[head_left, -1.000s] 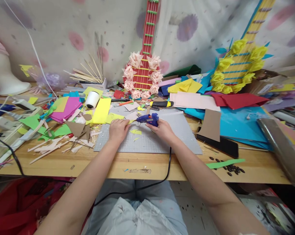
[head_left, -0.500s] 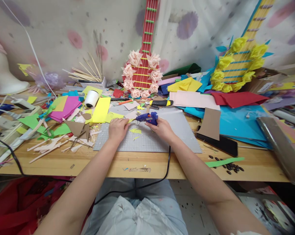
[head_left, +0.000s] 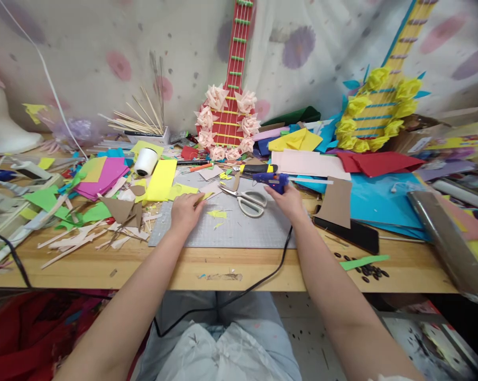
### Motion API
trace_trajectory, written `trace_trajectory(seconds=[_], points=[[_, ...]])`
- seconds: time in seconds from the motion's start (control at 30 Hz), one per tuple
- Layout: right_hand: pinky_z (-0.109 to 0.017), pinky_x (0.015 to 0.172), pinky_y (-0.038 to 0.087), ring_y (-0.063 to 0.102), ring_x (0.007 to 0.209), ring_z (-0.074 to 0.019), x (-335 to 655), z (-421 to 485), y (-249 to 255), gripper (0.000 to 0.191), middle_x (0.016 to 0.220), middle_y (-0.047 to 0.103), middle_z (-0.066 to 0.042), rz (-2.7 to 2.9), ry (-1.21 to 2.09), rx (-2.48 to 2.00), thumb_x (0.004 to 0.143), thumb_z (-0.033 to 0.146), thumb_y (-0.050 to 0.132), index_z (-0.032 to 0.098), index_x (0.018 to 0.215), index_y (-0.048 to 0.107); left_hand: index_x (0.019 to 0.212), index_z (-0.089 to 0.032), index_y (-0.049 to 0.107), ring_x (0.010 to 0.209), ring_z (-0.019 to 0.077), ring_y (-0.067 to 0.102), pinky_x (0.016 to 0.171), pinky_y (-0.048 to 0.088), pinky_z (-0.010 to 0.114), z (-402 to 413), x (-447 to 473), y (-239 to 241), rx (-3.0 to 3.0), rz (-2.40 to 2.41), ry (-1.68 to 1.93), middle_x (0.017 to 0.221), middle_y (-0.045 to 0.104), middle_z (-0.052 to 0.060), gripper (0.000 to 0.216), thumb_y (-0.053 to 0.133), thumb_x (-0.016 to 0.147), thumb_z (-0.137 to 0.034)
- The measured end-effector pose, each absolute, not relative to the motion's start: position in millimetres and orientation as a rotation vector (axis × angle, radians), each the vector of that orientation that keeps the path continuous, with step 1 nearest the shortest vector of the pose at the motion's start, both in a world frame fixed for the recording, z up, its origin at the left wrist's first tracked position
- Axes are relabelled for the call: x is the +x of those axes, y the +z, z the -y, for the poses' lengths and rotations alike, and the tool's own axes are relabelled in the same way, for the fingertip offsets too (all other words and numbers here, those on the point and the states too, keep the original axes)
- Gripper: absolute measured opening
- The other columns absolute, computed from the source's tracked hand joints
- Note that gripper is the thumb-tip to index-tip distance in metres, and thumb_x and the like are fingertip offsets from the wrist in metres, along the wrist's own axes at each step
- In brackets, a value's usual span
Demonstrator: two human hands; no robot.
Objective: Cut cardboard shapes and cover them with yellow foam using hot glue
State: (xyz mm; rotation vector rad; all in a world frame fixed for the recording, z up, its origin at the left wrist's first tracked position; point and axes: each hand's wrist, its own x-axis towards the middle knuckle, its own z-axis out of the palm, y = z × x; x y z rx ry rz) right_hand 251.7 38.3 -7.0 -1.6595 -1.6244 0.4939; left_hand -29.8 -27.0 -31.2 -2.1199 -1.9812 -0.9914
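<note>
My right hand [head_left: 288,200] is closed round a blue hot glue gun [head_left: 274,181], over the right part of the grey cutting mat [head_left: 231,233]. Its nozzle points left and a white glue stick [head_left: 308,181] sticks out of its back. My left hand [head_left: 184,212] pinches a small yellow and brown piece of paper [head_left: 202,199] above the mat's left side. Between the hands lies a pair of scissors [head_left: 250,203] with grey handles, blades slightly apart. Yellow scraps [head_left: 217,214] are on the mat in front of the scissors.
A red paper guitar [head_left: 228,124] and a yellow one [head_left: 376,114] stand at the back. A utility knife [head_left: 258,168] lies behind the mat. At right are a phone [head_left: 348,233], blue sheets [head_left: 382,203] and black beads [head_left: 368,272]. The glue gun's cord [head_left: 263,286] droops over the table edge.
My right hand has moved the glue gun right, away from the piece in my left hand. The scissors now show fully, and the whole view has shifted slightly.
</note>
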Motion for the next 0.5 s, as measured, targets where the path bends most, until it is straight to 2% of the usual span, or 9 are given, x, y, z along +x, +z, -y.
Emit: trace_trajectory(seconds=[0.23, 0.5], points=[[-0.036, 0.079, 0.045, 0.061, 0.090, -0.0265, 284.0, -56.3, -22.6, 0.057, 0.097, 0.068, -0.014, 1.531, 0.440, -1.789, 0.066, 0.057, 0.060, 0.012, 0.102, 0.064, 0.097, -0.021, 0.068, 0.086, 0.0200, 0.062, 0.078, 0.045, 0.034, 27.5, -33.6, -30.5, -2.108, 2.062, -1.234, 0.095, 0.070, 0.006, 0.024, 0.056, 0.079, -0.033], [-0.034, 0.073, 0.044, 0.060, 0.085, -0.0241, 284.7, -50.9, -19.5, 0.067, 0.097, 0.066, -0.013, 1.718, 0.442, -1.886, 0.060, 0.065, 0.059, 0.014, 0.103, 0.061, 0.099, -0.020, 0.067, 0.088, 0.0207, 0.062, 0.081, 0.045, 0.035, 28.4, -31.3, -30.5, -2.103, 1.984, -1.173, 0.096, 0.070, 0.007, 0.025, 0.055, 0.078, -0.028]])
